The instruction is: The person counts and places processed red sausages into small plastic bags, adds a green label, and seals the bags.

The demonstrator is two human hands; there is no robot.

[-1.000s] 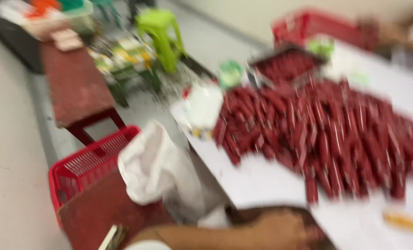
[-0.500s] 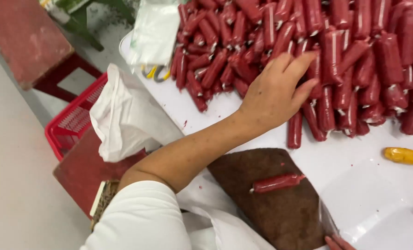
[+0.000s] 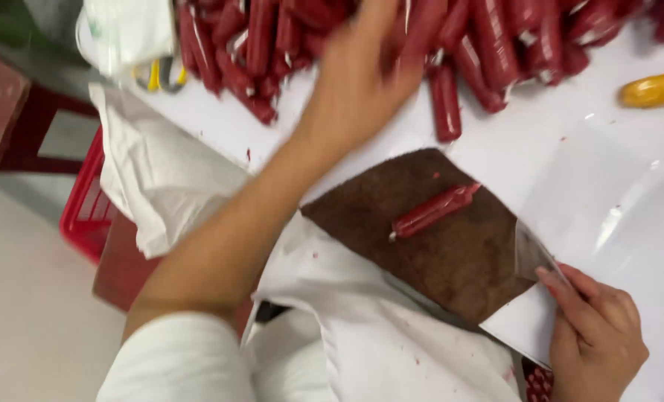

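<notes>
My left hand (image 3: 362, 82) reaches across the white table (image 3: 607, 171) into a pile of red wrapped sausages (image 3: 488, 45). It is blurred, and its grip cannot be made out. One red sausage (image 3: 432, 211) lies alone on a brown mat (image 3: 451, 275) near the table's front edge. My right hand (image 3: 596, 339) is at the bottom right, fingers pinched on the corner of a clear plastic bag (image 3: 592, 216) that lies partly over the mat. A white sleeve covers my left upper arm.
A yellow oblong object (image 3: 656, 89) lies on the table at the right. A white cloth bag (image 3: 161, 179) hangs off the table's left edge above a red basket (image 3: 83, 205). Yellow-handled scissors (image 3: 157, 74) and a white plastic bag (image 3: 127, 30) sit at the top left. A red stool (image 3: 4, 112) stands further left.
The view has dropped closer to the table. My left hand has pushed farther into the sausage pile, and my right hand with the clear bag has come into view.
</notes>
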